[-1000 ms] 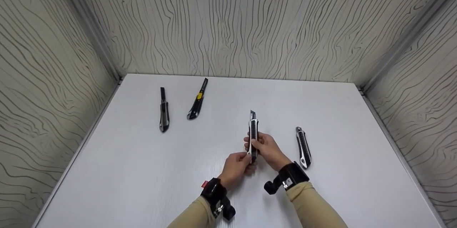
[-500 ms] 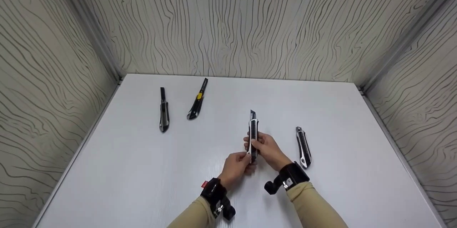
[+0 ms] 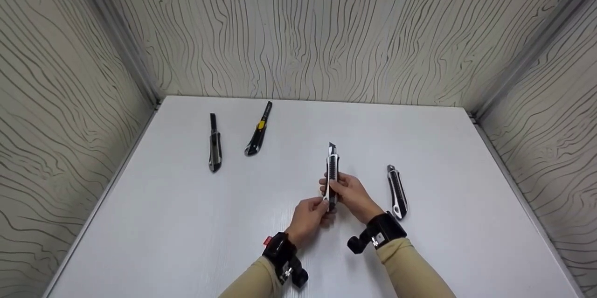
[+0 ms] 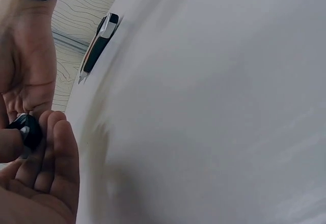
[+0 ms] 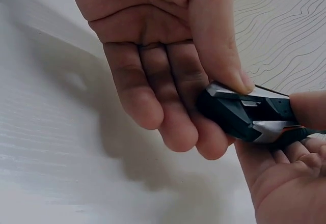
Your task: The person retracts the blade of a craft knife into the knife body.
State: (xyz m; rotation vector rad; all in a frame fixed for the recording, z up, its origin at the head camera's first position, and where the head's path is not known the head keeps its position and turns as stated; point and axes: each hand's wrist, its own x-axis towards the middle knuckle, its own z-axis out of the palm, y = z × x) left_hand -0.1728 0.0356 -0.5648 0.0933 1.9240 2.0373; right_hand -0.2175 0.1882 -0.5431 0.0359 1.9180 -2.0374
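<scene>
White table (image 3: 163, 232), three knives (image 3: 215, 151) (image 3: 257, 137) (image 3: 397, 195), a fourth knife (image 3: 332, 167) in both grips (image 3: 305, 221) (image 3: 357, 200).

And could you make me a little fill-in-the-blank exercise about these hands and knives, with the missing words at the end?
1. The held knife, gripped by the left hand and the right hand, points its blade ____ from the person.
2. The slider on the black knife is coloured ____.
3. In the head view, the lone knife lies to the ____ of both hands.
4. The table is coloured ____.

Missing words: away; yellow; right; white.
</scene>
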